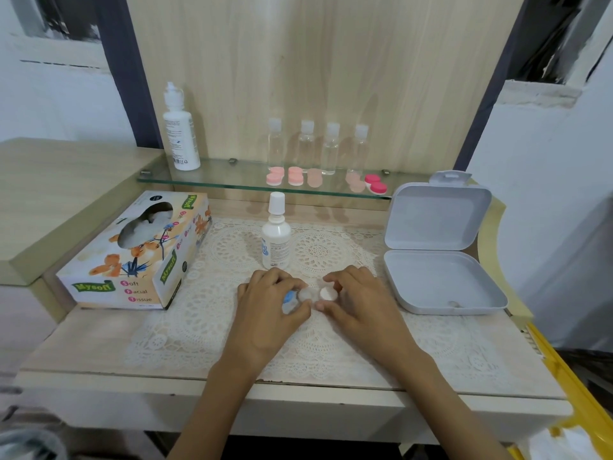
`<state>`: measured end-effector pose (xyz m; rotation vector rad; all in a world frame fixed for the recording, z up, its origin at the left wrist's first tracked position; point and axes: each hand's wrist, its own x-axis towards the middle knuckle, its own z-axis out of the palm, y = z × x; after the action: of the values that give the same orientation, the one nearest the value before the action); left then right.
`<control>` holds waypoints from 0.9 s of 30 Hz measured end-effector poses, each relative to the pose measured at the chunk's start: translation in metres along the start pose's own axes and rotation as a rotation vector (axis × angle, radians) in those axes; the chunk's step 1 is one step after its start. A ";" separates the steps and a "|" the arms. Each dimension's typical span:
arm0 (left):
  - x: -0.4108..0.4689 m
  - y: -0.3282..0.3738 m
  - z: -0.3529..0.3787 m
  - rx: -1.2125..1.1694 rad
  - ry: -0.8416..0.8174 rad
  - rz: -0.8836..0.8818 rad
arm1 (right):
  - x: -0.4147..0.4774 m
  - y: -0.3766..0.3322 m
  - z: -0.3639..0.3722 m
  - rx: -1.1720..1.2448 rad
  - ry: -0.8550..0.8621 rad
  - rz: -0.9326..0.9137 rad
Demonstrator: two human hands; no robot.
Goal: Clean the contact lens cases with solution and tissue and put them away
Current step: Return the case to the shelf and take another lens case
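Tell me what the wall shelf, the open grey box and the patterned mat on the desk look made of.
Clear wall shelf with a greenish edge: glass, glossy; the wood shows through it.
Open pale grey hinged box: probably moulded plastic, smooth matte, rounded corners, hang tab on the lid.
Cream openwork mat: crocheted lace or a vinyl copy; the picture leaves that open.

— Tissue box point(132, 250)?
— Left of the lace mat point(212, 330). Small bottle point(276, 240) mid-mat, left hand point(268, 303) and right hand point(358, 300) meeting on a lens case point(305, 295) before it, open box point(441, 283) right.
— Behind?
— Glass shelf point(212, 182): big bottle point(180, 127) left, row of cases point(314, 178) before four little bottles point(306, 147).
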<state>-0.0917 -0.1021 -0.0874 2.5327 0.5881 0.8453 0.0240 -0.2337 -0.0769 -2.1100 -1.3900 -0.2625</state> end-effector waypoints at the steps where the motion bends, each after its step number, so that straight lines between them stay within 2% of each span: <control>1: 0.000 0.000 0.000 -0.002 0.005 -0.002 | 0.000 0.000 0.001 -0.002 -0.001 -0.009; 5: 0.000 0.000 0.000 0.000 0.008 -0.009 | -0.002 -0.004 -0.002 0.006 -0.022 -0.045; 13: 0.000 0.000 0.000 0.000 0.005 -0.006 | 0.000 -0.002 -0.003 0.028 -0.011 0.014; 21: 0.000 0.000 -0.001 -0.006 -0.004 -0.018 | -0.003 -0.005 -0.003 0.005 -0.020 -0.033; 27: 0.000 0.000 -0.001 -0.006 -0.015 -0.011 | -0.002 -0.004 -0.003 0.022 -0.005 0.000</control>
<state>-0.0927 -0.1018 -0.0870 2.5254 0.5933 0.8226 0.0206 -0.2359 -0.0735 -2.0946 -1.3898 -0.2407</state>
